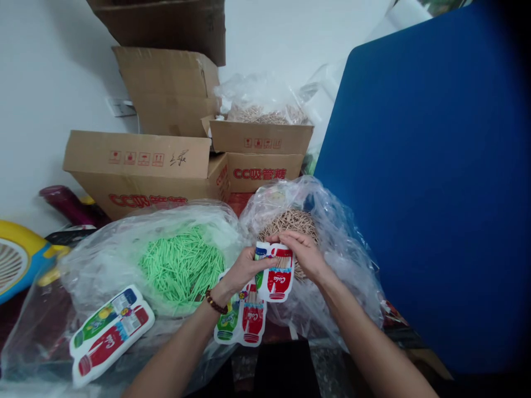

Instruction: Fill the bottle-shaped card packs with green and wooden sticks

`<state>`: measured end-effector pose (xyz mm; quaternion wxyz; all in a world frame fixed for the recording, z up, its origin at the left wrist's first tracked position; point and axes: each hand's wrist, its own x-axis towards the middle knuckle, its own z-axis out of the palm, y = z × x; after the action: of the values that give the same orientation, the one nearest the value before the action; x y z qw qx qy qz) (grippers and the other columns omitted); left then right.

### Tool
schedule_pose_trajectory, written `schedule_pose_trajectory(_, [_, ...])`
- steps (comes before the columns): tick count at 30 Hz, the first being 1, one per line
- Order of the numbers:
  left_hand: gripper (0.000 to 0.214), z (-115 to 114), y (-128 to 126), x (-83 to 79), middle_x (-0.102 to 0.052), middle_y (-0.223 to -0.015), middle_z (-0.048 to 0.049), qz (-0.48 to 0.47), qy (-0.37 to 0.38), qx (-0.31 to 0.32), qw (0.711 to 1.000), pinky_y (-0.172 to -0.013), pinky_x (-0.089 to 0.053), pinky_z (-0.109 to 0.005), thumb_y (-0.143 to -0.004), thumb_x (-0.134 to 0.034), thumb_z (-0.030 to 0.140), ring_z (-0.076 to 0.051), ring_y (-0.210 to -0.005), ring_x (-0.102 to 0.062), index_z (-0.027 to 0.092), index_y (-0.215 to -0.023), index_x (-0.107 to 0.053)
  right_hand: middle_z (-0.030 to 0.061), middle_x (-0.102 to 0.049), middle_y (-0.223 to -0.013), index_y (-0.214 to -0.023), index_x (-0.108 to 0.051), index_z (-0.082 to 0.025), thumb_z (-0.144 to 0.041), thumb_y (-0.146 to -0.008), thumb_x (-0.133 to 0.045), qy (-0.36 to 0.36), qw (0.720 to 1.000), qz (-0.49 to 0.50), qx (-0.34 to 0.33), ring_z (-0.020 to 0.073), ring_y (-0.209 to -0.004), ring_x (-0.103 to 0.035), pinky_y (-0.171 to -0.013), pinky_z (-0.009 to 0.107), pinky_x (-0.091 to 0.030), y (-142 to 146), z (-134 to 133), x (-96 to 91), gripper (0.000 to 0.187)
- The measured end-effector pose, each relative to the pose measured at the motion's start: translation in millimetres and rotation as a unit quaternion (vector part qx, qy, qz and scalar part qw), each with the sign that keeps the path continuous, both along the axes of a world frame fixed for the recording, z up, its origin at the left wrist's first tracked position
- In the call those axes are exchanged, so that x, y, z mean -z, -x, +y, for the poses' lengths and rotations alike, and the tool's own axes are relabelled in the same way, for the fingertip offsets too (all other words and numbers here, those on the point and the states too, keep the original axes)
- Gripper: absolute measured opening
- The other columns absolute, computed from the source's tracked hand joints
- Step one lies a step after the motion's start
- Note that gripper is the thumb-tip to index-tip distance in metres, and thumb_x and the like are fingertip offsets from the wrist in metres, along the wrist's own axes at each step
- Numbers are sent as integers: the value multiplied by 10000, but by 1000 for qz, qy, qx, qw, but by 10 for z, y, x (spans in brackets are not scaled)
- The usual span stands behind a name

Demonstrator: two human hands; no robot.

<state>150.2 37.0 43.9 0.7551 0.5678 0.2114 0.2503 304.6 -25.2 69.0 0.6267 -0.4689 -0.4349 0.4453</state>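
My left hand (243, 269) is closed on a bottle-shaped candy packet (279, 284) with a red Cola side and a partly hidden green side, thumb across its front. Brown sticks show in the packet's window. Bent over the packet's top edge are the fingers of my right hand (305, 255); its fingertips are partly hidden. Just below, a second packet (252, 326) with Sprite and Cola sides lies partly under my left hand. Behind my hands is a pile of thin brown candy sticks (296, 221) in an open clear bag. Green candy sticks (180, 268) fill another bag on the left.
Another packet (108, 337) lies at the front left. Cardboard boxes (166, 171) stand at the back, one holding a bag of brown sticks (261, 114). A large blue panel (423, 182) rises on the right. A yellow and blue object (25, 257) is at the left edge.
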Motion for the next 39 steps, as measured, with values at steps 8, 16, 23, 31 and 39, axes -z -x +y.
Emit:
schedule_pose_trajectory(8, [240,1,-34,-70,-689,-725,-12,-19,3,-40,999,-588,-460,-213,-701,-767,304,-126,-612,-603,125,-824,-665,6,-742,-850,-908,-756,-220,-361,-823,-593,-32,992,-126,8,159,-737,-648,-674,260,-493,-105,43,-132,232])
schedule_pose_trajectory(16, [240,-7,-16,-107,-690,-741,-13,-14,3,-23,1000,-629,-464,-233,-654,-795,240,-120,-618,-592,115,-819,-674,-11,-741,-787,-870,-762,-219,-330,-801,-624,-36,988,-152,-16,154,-693,-639,-634,243,-471,-53,70,-113,190])
schedule_pose_trajectory(23, [216,2,55,-101,-686,-706,-23,-26,9,-55,998,-642,-461,-245,-676,-770,268,-143,-631,-602,105,-796,-696,0,-730,-1007,-970,-721,-255,-222,-710,-724,-44,985,-151,-72,192,-949,-645,-841,322,-496,-131,-81,-280,262])
schedule_pose_trajectory(31, [205,-14,117,-68,-683,-713,-14,-36,3,-60,998,-632,-485,-245,-681,-770,257,-133,-624,-605,121,-808,-685,-13,-728,-794,-891,-706,-169,-198,-666,-757,47,994,20,-101,129,-691,-661,-675,250,-529,76,-188,139,232])
schedule_pose_trajectory(39, [286,-8,218,-130,-713,-752,-44,7,3,-32,999,-617,-503,-261,-661,-788,247,-151,-630,-629,109,-900,-712,-14,-730,-731,-839,-711,-172,-234,-622,-784,41,998,30,-25,135,-633,-658,-633,252,-527,171,-180,189,237])
